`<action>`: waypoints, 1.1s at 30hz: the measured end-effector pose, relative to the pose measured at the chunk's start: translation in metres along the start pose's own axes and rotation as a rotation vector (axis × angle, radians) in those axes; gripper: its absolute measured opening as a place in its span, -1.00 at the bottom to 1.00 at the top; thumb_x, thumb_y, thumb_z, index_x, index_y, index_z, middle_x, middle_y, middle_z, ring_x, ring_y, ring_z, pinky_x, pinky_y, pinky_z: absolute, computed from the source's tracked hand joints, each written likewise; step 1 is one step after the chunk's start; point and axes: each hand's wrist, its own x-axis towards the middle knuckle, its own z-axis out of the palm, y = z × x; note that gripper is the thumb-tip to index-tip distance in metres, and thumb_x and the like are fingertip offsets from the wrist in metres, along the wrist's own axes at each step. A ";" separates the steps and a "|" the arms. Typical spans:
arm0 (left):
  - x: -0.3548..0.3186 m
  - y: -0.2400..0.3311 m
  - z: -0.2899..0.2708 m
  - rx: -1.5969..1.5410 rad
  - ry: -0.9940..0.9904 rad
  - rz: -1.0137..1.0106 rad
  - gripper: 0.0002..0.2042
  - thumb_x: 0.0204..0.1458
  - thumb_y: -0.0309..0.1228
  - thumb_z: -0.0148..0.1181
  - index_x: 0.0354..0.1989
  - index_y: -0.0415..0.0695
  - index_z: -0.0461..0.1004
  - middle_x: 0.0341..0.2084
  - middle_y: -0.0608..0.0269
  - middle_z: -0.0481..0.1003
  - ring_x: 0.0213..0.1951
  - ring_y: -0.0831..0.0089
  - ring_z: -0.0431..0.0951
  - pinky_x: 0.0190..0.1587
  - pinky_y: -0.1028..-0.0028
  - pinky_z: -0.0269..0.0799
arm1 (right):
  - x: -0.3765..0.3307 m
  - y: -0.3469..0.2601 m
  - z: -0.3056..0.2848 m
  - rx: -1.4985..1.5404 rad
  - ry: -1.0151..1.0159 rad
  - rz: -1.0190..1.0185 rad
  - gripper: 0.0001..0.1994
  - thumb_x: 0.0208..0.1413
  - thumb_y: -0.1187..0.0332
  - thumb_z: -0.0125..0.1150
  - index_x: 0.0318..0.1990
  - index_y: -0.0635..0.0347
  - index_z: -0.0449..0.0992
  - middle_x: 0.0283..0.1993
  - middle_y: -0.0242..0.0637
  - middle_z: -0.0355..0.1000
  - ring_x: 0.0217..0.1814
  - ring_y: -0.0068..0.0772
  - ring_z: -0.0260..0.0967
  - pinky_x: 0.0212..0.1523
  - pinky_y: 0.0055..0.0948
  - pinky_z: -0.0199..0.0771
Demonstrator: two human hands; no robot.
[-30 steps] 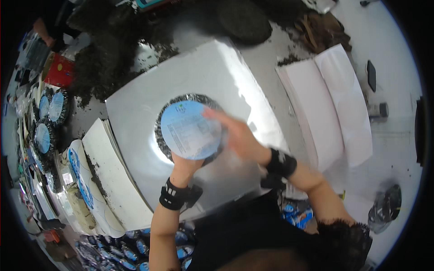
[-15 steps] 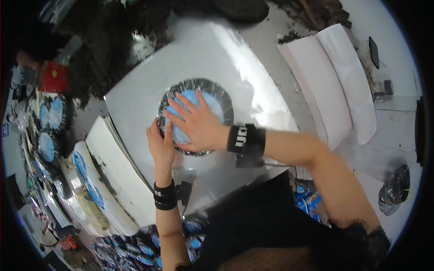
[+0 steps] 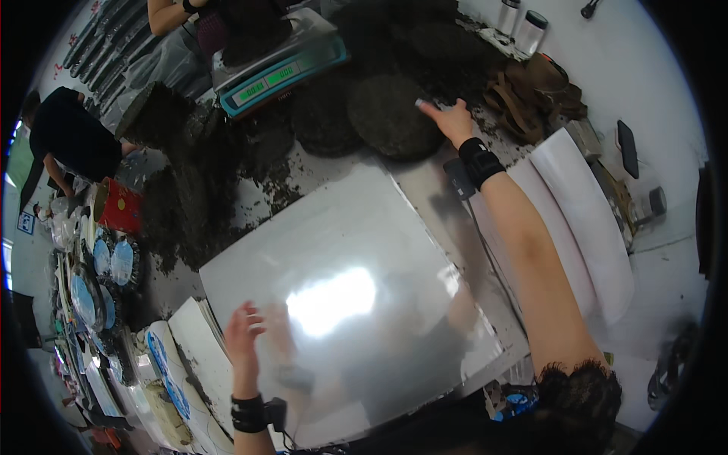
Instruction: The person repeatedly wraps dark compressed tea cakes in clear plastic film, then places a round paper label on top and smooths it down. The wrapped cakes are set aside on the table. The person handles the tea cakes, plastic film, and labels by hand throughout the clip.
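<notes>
My right hand (image 3: pixel 453 123) reaches far forward, thumb and index finger spread, at the right edge of a dark round pressed cake (image 3: pixel 394 117) that looks like compressed tea leaves. Its other fingers are partly hidden. A second dark round cake (image 3: pixel 324 117) lies to the left of it. Nearer me, my left hand (image 3: pixel 244 334) hovers over the left side of a shiny metal sheet (image 3: pixel 364 227), fingers loosely bent and apart, holding nothing. The sheet mirrors light and the hand.
A teal scale (image 3: pixel 284 68) stands at the back, with loose dark leaves (image 3: pixel 178 212) around it. A red tin (image 3: pixel 117 206) and wrapped blue-labelled discs (image 3: pixel 121 262) sit left. Paper stacks (image 3: pixel 193 337) and white sheets (image 3: pixel 584 220) flank the metal. Another person (image 3: pixel 72 136) works far left.
The wrapped blue-labelled disc under both hands is gone from the metal sheet. My right hand has moved forward to the dark cake; my left has drawn away leftward. The view has shifted forward.
</notes>
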 end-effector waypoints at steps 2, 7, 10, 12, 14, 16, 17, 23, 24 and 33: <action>0.014 -0.001 0.048 0.146 -0.162 0.099 -0.67 0.41 -0.30 0.10 0.17 -0.28 0.54 -0.11 0.23 0.57 -0.12 0.51 0.59 -0.06 0.51 0.51 | 0.019 -0.007 0.014 -0.192 -0.237 -0.037 0.12 -0.11 -0.19 0.62 0.29 0.75 0.26 0.19 0.38 0.45 0.27 0.17 0.47 0.28 -0.21 0.46; 0.001 0.030 0.095 0.146 -0.231 0.098 -0.72 0.36 -0.41 0.14 0.14 -0.28 0.56 -0.13 0.27 0.59 -0.09 0.49 0.59 -0.01 0.49 0.50 | 0.004 -0.010 -0.023 0.661 -0.662 0.199 -0.01 -0.13 0.03 0.68 0.30 0.63 0.32 0.24 0.09 0.48 0.31 -0.12 0.44 0.24 -0.27 0.47; -0.026 0.025 0.086 0.103 -0.156 0.116 -0.67 0.37 -0.34 0.14 0.19 -0.25 0.53 -0.09 0.24 0.59 -0.03 0.45 0.59 0.06 0.43 0.48 | -0.052 -0.016 -0.061 1.087 -0.563 0.257 -0.30 0.10 0.27 0.55 0.33 0.44 0.39 0.22 -0.05 0.52 0.29 -0.20 0.46 0.24 -0.31 0.49; -0.040 0.006 0.075 0.029 -0.125 0.168 -0.60 0.38 -0.27 0.14 0.28 -0.23 0.47 -0.01 0.20 0.58 0.05 0.40 0.57 0.14 0.38 0.46 | -0.118 -0.027 -0.080 1.130 -0.644 0.222 -0.35 0.15 0.34 0.50 0.34 0.41 0.38 0.22 -0.06 0.52 0.27 -0.22 0.47 0.25 -0.28 0.50; -0.045 -0.015 0.064 -0.030 0.041 0.174 -0.42 0.41 -0.10 0.06 0.48 -0.18 0.26 0.22 0.09 0.48 0.29 0.29 0.44 0.33 0.26 0.31 | -0.205 -0.044 -0.088 1.150 -0.748 0.209 -0.33 0.12 0.31 0.53 0.33 0.43 0.38 0.19 -0.02 0.52 0.23 -0.23 0.48 0.24 -0.27 0.50; -0.046 -0.032 0.057 -0.270 0.069 0.263 -0.32 0.44 0.00 -0.05 0.58 -0.14 0.07 0.43 0.03 0.28 0.45 0.24 0.26 0.47 0.20 0.12 | -0.299 -0.061 -0.080 0.886 -0.813 0.112 -0.17 0.06 0.15 0.58 0.36 0.46 0.30 0.25 0.10 0.46 0.31 -0.16 0.41 0.29 -0.20 0.44; -0.046 -0.036 0.055 -0.373 0.033 0.290 -0.28 0.44 -0.06 -0.05 0.62 -0.16 -0.10 0.45 0.00 0.24 0.46 0.20 0.23 0.49 0.20 0.12 | -0.341 -0.066 -0.074 0.839 -0.901 0.082 -0.18 0.12 0.12 0.53 0.38 0.45 0.26 0.27 0.15 0.44 0.32 -0.08 0.42 0.31 -0.18 0.42; -0.051 -0.042 0.065 -0.043 0.111 0.271 -0.26 0.18 -0.46 0.33 0.52 -0.30 0.13 0.40 -0.07 0.31 0.38 0.16 0.34 0.44 0.26 0.19 | -0.424 -0.068 -0.063 0.687 -0.672 -0.168 -0.43 0.29 0.29 0.33 0.35 0.37 0.31 0.35 0.13 0.37 0.29 0.00 0.41 0.31 -0.20 0.37; -0.053 -0.044 0.069 0.035 0.152 0.322 -0.26 0.18 -0.46 0.34 0.51 -0.31 0.14 0.40 -0.08 0.31 0.38 0.16 0.34 0.44 0.26 0.19 | -0.419 -0.070 -0.067 0.601 -0.649 -0.232 -0.43 0.29 0.31 0.32 0.36 0.37 0.30 0.36 0.13 0.35 0.29 0.04 0.41 0.30 -0.19 0.38; -0.070 -0.028 0.070 0.180 0.023 0.324 -0.28 0.24 -0.64 0.12 0.58 -0.25 0.00 0.46 -0.17 0.23 0.45 0.10 0.29 0.46 0.27 0.19 | -0.434 -0.102 -0.090 0.044 -0.880 -1.149 -0.06 0.08 -0.25 0.32 0.51 0.12 0.26 0.61 0.11 0.03 0.68 0.23 -0.15 0.59 0.33 -0.23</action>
